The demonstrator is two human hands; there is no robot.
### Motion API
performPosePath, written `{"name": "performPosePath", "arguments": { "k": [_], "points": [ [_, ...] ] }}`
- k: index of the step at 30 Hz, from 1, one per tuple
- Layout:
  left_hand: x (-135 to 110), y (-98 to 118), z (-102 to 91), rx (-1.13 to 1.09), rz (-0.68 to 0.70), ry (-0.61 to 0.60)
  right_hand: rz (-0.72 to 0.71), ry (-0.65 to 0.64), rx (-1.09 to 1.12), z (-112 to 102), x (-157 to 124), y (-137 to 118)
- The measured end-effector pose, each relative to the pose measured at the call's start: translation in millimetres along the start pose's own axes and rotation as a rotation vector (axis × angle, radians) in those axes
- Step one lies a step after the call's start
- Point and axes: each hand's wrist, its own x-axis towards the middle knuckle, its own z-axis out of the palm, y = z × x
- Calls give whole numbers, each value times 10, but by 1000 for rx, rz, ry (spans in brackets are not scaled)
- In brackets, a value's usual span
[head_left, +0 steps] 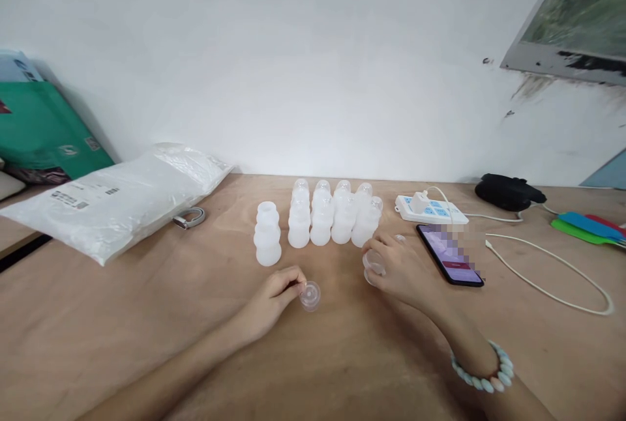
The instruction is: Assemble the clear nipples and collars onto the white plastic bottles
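Note:
My left hand (278,294) is closed, pinching the edge of a small clear round plastic cap (310,297) low over the table. My right hand (398,271) has its fingers curled around a clear plastic cup-like piece (374,264), partly hidden by them. Just behind that hand, a bit of another clear piece (401,238) shows. Ahead of both hands stand several frosted white ribbed bottles (321,225) in close rows, with clear domed tops on the back ones. To their left, ribbed bottles (268,245) stand in line, the rear one showing an uncovered rim.
A phone (450,257) lies right of my right hand, with a white power strip (430,210) behind it. A white cable (562,251) loops farther right, near a black case (508,191). On the left are a plastic mailing bag (122,196) and a watch (189,217).

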Motion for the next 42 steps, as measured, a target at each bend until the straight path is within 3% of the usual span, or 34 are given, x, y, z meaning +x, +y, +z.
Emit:
{"name": "performPosePath", "arguments": {
  "k": [7,15,28,36,38,42],
  "points": [
    [11,-26,6,292,90,-15,3,-162,-118,-3,-24,34],
    [11,-51,21,404,118,-29,39,-252,-160,28,-25,4],
    [12,-30,23,394,106,-18,-152,-264,-91,45,-130,-292],
    [-8,-60,-29,-4,97,29,-128,-270,-116,70,-119,-279],
    [2,-50,-52,21,80,28,-126,-269,-131,77,-115,-274],
    [24,-20,-72,277,53,-3,-115,-266,-175,87,-107,-258]
  ]
}}
